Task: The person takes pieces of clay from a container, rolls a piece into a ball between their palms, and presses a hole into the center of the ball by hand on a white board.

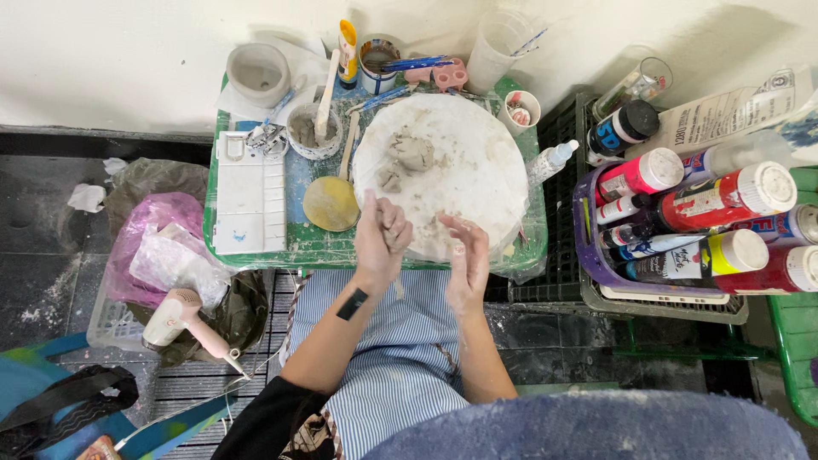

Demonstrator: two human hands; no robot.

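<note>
2 hands meet at 6 o'clock of the round white board [477,183]: left hand [381,238] fingers clamped on a small clay piece [390,218], right hand [464,255] flat-fingered beside it, likely for rolling.

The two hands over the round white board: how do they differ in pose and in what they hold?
The left hand is curled into a loose fist around a small lump of grey clay; the right hand is open and flat, fingers extended, holding nothing. The left hand sits slightly higher over the round white board; the right hand hangs at its near edge. Both are smeared with pale clay residue.
</note>
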